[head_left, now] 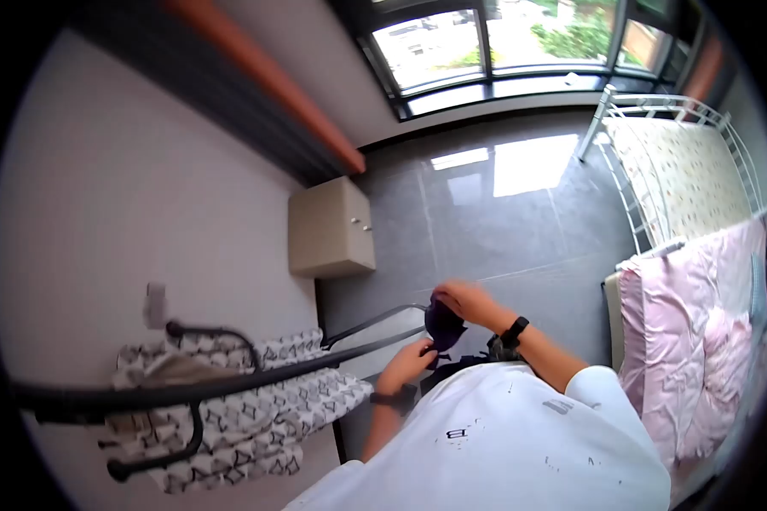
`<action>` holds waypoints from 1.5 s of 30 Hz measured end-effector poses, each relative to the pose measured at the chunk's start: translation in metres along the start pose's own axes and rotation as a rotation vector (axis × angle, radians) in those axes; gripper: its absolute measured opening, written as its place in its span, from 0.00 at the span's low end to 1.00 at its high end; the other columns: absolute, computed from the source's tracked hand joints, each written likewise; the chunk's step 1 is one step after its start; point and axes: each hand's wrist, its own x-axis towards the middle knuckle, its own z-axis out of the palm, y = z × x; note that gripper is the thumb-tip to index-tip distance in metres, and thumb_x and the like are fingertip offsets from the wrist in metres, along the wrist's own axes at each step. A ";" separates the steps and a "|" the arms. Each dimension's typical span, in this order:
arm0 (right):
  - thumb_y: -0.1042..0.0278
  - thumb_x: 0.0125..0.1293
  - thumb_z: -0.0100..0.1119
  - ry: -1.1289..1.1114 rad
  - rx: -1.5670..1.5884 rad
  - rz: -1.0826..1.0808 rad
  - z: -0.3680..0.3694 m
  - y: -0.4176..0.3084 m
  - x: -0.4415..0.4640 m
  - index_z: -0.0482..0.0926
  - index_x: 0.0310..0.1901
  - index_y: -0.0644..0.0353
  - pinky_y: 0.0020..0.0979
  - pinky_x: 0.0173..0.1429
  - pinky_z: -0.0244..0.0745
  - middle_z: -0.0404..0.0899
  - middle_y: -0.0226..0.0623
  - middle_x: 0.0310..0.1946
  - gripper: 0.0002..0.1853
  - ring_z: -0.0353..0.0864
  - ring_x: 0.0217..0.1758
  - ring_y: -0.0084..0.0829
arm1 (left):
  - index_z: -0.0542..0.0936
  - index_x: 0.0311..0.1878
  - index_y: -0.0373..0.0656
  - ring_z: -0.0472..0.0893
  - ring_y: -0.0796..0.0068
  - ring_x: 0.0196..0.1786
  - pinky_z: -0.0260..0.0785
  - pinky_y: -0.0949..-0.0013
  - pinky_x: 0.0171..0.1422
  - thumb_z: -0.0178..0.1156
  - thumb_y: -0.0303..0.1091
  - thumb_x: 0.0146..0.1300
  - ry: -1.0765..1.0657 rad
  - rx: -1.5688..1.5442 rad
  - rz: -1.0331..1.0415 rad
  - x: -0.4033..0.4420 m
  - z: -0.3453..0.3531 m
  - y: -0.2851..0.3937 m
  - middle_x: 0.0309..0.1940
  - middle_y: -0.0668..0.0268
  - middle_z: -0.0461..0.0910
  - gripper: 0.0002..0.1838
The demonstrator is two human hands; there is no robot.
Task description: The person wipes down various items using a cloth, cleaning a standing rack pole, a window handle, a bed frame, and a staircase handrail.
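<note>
In front of my white shirt, a small dark purple cloth item [444, 326] hangs between my two hands; its exact kind is not clear. My right hand [470, 304], with a black band on the wrist, pinches its upper edge. Lower down, my left hand [407, 361] has its fingers closed on the near edge of the same cloth. Just beyond the cloth is the end of a black metal rack [375, 345]. Part of the cloth's lower side is hidden by my fingers.
On the left, a black-and-white patterned cloth [264, 409] hangs over the rack. A beige cabinet [328, 230] stands against the wall. To the right are a white metal bed frame [624, 183] and pink bedding [669, 332]. Windows [545, 38] line the far wall.
</note>
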 end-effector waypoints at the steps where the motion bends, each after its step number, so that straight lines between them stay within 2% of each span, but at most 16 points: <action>1: 0.69 0.67 0.54 0.088 -0.001 0.020 -0.026 0.017 0.004 0.79 0.39 0.60 0.43 0.43 0.74 0.80 0.45 0.35 0.06 0.79 0.39 0.51 | 0.77 0.54 0.39 0.79 0.73 0.46 0.70 0.68 0.52 0.57 0.34 0.65 0.010 -0.002 -0.020 0.022 -0.002 0.011 0.43 0.62 0.82 0.16; 3: 0.69 0.66 0.54 0.199 -0.009 0.106 -0.076 0.046 0.014 0.79 0.41 0.61 0.42 0.43 0.74 0.81 0.47 0.36 0.07 0.79 0.39 0.51 | 0.77 0.52 0.37 0.80 0.49 0.49 0.71 0.59 0.52 0.57 0.38 0.64 0.141 0.165 0.119 0.080 -0.005 -0.008 0.46 0.49 0.81 0.17; 5: 0.70 0.68 0.55 0.469 0.130 0.295 -0.121 0.061 0.029 0.79 0.44 0.62 0.30 0.42 0.74 0.81 0.42 0.31 0.08 0.81 0.35 0.32 | 0.78 0.54 0.37 0.82 0.68 0.43 0.72 0.67 0.49 0.59 0.35 0.64 0.236 0.359 0.049 0.103 -0.033 0.082 0.40 0.55 0.84 0.17; 7: 0.72 0.65 0.55 0.510 0.173 0.392 -0.155 0.071 0.045 0.78 0.45 0.64 0.31 0.42 0.75 0.81 0.44 0.34 0.09 0.81 0.37 0.34 | 0.78 0.53 0.35 0.83 0.67 0.40 0.73 0.68 0.47 0.59 0.35 0.64 0.277 0.221 0.131 0.136 -0.059 0.131 0.38 0.53 0.84 0.17; 10: 0.79 0.65 0.54 0.766 0.457 0.441 -0.175 0.102 0.071 0.75 0.48 0.65 0.21 0.41 0.74 0.79 0.32 0.36 0.11 0.77 0.37 0.18 | 0.78 0.53 0.36 0.83 0.70 0.39 0.72 0.68 0.45 0.60 0.36 0.63 0.275 0.166 0.076 0.161 -0.097 0.222 0.38 0.54 0.84 0.18; 11: 0.79 0.64 0.53 0.785 0.468 0.449 -0.179 0.119 0.081 0.75 0.47 0.65 0.22 0.40 0.75 0.79 0.33 0.37 0.10 0.77 0.36 0.20 | 0.79 0.53 0.38 0.84 0.55 0.41 0.73 0.64 0.46 0.60 0.34 0.62 0.230 0.120 0.054 0.172 -0.111 0.241 0.40 0.50 0.83 0.18; 16: 0.80 0.63 0.53 0.551 0.448 0.490 -0.226 0.174 0.129 0.76 0.49 0.64 0.21 0.41 0.72 0.78 0.29 0.37 0.12 0.75 0.37 0.17 | 0.82 0.43 0.39 0.77 0.51 0.47 0.69 0.57 0.53 0.63 0.33 0.58 0.449 0.404 0.240 0.255 -0.172 0.244 0.40 0.55 0.80 0.12; 23: 0.82 0.60 0.55 0.341 0.025 0.543 -0.321 0.262 0.208 0.80 0.41 0.63 0.26 0.46 0.76 0.81 0.37 0.42 0.09 0.81 0.41 0.28 | 0.81 0.39 0.45 0.77 0.56 0.46 0.70 0.56 0.51 0.62 0.36 0.59 0.362 0.527 0.369 0.423 -0.219 0.302 0.38 0.60 0.80 0.08; 26: 0.80 0.58 0.56 0.347 -0.242 0.500 -0.361 0.311 0.257 0.81 0.41 0.60 0.31 0.43 0.76 0.80 0.40 0.39 0.10 0.81 0.40 0.34 | 0.80 0.41 0.48 0.78 0.58 0.46 0.72 0.56 0.48 0.58 0.39 0.63 0.256 0.636 0.659 0.492 -0.231 0.354 0.36 0.63 0.80 0.08; 30: 0.80 0.57 0.57 0.534 -0.342 0.583 -0.415 0.348 0.310 0.82 0.42 0.59 0.31 0.38 0.72 0.77 0.39 0.32 0.11 0.78 0.34 0.34 | 0.79 0.43 0.46 0.79 0.58 0.38 0.72 0.58 0.42 0.57 0.38 0.64 0.011 0.598 0.769 0.553 -0.253 0.418 0.34 0.63 0.80 0.09; 34: 0.79 0.59 0.56 0.527 -0.455 0.498 -0.460 0.390 0.370 0.83 0.44 0.58 0.29 0.37 0.70 0.76 0.38 0.29 0.12 0.74 0.30 0.29 | 0.78 0.43 0.42 0.79 0.54 0.39 0.70 0.58 0.43 0.57 0.35 0.64 0.142 0.342 0.771 0.604 -0.294 0.428 0.35 0.58 0.80 0.09; 38: 0.76 0.61 0.55 0.493 -0.166 0.620 -0.480 0.445 0.448 0.81 0.45 0.57 0.30 0.33 0.69 0.74 0.39 0.23 0.12 0.72 0.25 0.29 | 0.80 0.40 0.41 0.79 0.53 0.41 0.71 0.58 0.44 0.58 0.35 0.63 0.341 0.382 0.566 0.649 -0.330 0.404 0.37 0.56 0.81 0.08; 39: 0.78 0.63 0.54 0.500 -0.072 0.540 -0.482 0.443 0.477 0.81 0.45 0.59 0.24 0.28 0.65 0.68 0.27 0.19 0.11 0.67 0.23 0.18 | 0.80 0.42 0.43 0.80 0.52 0.42 0.71 0.58 0.45 0.57 0.36 0.64 0.339 0.391 0.418 0.652 -0.336 0.401 0.38 0.57 0.82 0.09; 40: 0.78 0.63 0.53 0.450 -0.074 0.538 -0.484 0.450 0.500 0.81 0.46 0.59 0.24 0.28 0.66 0.68 0.26 0.19 0.11 0.67 0.23 0.18 | 0.81 0.43 0.45 0.80 0.52 0.43 0.72 0.57 0.46 0.57 0.37 0.64 0.360 0.409 0.284 0.662 -0.348 0.407 0.38 0.58 0.82 0.09; 44: 0.78 0.65 0.50 0.463 0.355 0.525 -0.504 0.480 0.595 0.80 0.48 0.60 0.21 0.31 0.73 0.76 0.29 0.28 0.12 0.77 0.27 0.20 | 0.80 0.44 0.45 0.80 0.51 0.43 0.72 0.57 0.47 0.59 0.37 0.63 0.514 0.288 0.324 0.703 -0.372 0.449 0.39 0.58 0.82 0.10; 45: 0.78 0.66 0.49 0.496 0.473 0.513 -0.515 0.485 0.620 0.79 0.49 0.61 0.21 0.32 0.75 0.78 0.30 0.31 0.12 0.80 0.28 0.21 | 0.80 0.44 0.42 0.81 0.56 0.35 0.74 0.61 0.41 0.60 0.34 0.64 0.622 0.290 0.451 0.719 -0.378 0.463 0.38 0.57 0.81 0.09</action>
